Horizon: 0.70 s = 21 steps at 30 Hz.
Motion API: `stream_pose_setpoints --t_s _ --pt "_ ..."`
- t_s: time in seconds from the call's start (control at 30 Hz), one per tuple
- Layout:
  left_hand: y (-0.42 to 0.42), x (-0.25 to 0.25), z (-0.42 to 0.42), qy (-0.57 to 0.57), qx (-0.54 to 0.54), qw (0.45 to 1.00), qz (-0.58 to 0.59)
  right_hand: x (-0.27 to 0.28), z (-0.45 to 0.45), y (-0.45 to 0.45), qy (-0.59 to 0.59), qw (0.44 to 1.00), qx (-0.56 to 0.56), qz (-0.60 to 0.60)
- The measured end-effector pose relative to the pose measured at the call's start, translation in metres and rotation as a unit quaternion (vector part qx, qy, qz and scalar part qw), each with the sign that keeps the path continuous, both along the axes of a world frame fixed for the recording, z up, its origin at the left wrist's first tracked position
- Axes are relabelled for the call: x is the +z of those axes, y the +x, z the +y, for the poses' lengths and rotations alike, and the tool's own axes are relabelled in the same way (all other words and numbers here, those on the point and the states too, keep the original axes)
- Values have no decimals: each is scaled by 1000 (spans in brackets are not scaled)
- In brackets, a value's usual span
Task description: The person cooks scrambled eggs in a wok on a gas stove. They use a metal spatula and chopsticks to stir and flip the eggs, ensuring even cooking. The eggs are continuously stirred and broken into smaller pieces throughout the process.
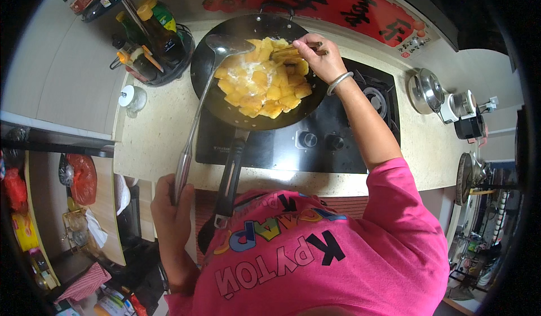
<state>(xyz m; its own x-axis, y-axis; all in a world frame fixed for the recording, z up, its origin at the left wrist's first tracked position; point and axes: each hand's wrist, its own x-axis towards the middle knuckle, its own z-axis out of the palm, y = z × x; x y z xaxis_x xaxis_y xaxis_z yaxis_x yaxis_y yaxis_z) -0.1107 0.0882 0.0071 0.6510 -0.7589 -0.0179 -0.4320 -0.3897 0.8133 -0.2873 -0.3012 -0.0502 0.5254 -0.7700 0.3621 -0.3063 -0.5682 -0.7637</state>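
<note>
My left hand (173, 204) grips the handle of a metal wok spatula (190, 134), whose blade rests over the upper left of a black wok (211, 109). In the wok lie many golden, browned flat pieces of food (277, 85), with whitish foam or liquid among them. My right hand (323, 60) holds a pair of wooden chopsticks (291, 54) over the food at the wok's upper right, their tips among the pieces. The wok sits on the left side of a black glass gas hob (274, 147), and its long handle (231, 181) points towards me.
A rotating rack (179, 69) of sauce bottles and a lidded glass jar (133, 98) stand at the left. An unused burner (375, 102) is right of the wok. A lidded steel pot (424, 90) and small appliances stand farther right. Open cupboard storage (103, 206) is lower left.
</note>
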Motion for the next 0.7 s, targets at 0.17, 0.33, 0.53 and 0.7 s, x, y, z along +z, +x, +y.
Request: stream_pose_setpoints --t_s 0.17,0.33,0.53,0.7 --pt "1 1 1 2 -3 1000 -10 17 8 -5 -59 997 -1 58" --pt "1 1 -1 8 -1 1000 -4 25 18 -6 -63 996 8 64" --pt "0 -1 -2 16 0 1000 -20 20 3 -10 -10 1000 6 -27" --pt "-1 -2 -2 15 6 1000 -4 16 1 -1 14 998 52 -20"
